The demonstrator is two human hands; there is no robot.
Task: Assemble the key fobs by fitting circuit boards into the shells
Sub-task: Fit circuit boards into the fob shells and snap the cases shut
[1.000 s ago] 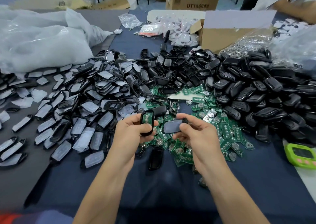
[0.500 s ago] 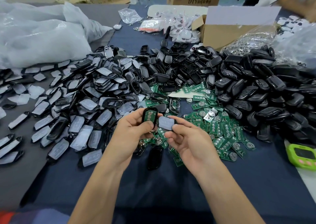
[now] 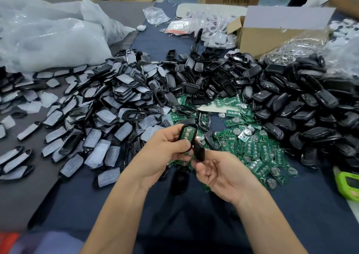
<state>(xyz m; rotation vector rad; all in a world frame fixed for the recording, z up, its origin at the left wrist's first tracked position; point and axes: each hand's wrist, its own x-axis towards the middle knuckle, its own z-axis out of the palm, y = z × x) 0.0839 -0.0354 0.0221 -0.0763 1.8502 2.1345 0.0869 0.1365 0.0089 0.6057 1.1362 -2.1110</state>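
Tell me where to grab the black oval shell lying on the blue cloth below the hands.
Pinch the black oval shell across its long side edges, coming from above at its near end, I'd judge. It lies flat on the dark blue cloth, long axis toward the person, far end hidden below the left hand and right hand.

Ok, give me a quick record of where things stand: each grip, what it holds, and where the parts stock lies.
left grip: holds black shell half, green circuit board seated in it, facing the camera
right grip: pinches second shell piece, edge-on, at the first's lower edge
halves closed: not yet
loose boards: heap on blue cloth, right of the hands
empty black shells: pile far right
pad-faced pieces: spread left
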